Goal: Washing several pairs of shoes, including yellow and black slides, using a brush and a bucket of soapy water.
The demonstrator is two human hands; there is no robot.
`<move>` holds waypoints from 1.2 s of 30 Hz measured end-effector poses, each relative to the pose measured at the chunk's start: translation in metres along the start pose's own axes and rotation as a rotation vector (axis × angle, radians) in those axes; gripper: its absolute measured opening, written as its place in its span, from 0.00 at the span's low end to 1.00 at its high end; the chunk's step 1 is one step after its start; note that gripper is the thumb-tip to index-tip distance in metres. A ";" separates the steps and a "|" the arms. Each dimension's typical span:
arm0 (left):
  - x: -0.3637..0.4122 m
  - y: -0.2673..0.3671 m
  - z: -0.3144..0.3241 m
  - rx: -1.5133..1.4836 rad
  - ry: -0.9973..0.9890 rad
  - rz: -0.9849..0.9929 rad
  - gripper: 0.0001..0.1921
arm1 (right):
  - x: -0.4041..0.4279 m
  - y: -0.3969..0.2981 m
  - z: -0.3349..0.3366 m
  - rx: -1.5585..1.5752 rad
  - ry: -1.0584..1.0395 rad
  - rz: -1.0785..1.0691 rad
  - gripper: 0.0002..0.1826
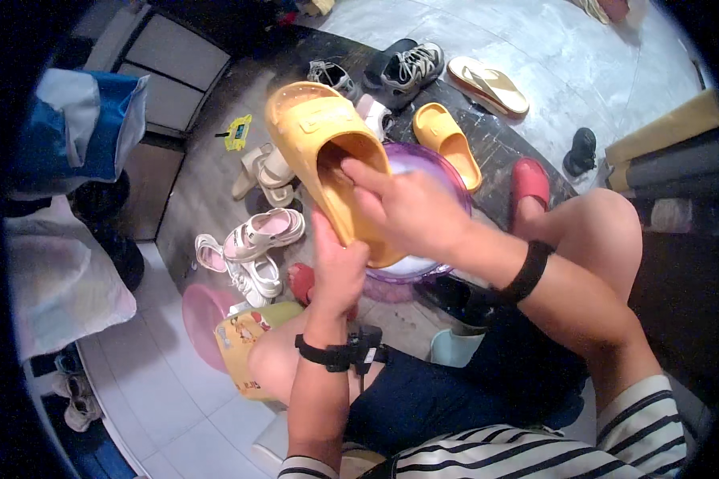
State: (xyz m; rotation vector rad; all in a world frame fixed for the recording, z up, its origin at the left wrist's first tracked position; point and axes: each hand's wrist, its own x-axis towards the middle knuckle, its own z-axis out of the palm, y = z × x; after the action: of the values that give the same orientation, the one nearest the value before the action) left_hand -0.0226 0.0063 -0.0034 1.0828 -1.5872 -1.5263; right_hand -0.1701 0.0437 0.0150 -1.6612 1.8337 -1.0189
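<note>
My left hand [340,272] grips a yellow slide slipper [314,129] by its side near the heel, holding it tilted with the toe pointing up and left. The right hand [416,209] reaches into the foot opening from the right, its index finger under the strap. Motion blurs this hand, and whether its curled fingers hold anything is hidden. Below the slipper stands a translucent purple basin [419,160] with whitish liquid in it, partly covered by my hands. A second yellow slide slipper [446,143] lies on the dark floor just beyond the basin.
White shoes [263,236] and beige sandals [266,170] lie to the left. Lace-up sneakers [416,66] and a cream flip-flop [488,87] are farther off. A pink tub [204,326] stands near my left knee. Red slippers [530,182] are on my feet.
</note>
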 end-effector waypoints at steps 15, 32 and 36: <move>0.002 -0.006 -0.001 0.053 -0.064 -0.039 0.32 | 0.004 0.011 0.007 0.004 0.024 -0.031 0.19; -0.007 0.002 0.010 0.054 -0.087 -0.129 0.38 | -0.009 0.006 0.011 0.115 -0.054 0.147 0.15; -0.020 -0.011 0.018 0.204 -0.164 0.062 0.36 | 0.015 0.019 0.021 0.119 0.030 0.243 0.15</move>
State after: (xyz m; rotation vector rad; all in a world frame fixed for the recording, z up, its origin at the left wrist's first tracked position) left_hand -0.0288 0.0326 -0.0148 1.0271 -1.9058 -1.4672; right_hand -0.1686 0.0244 -0.0111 -1.3239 1.8990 -1.0291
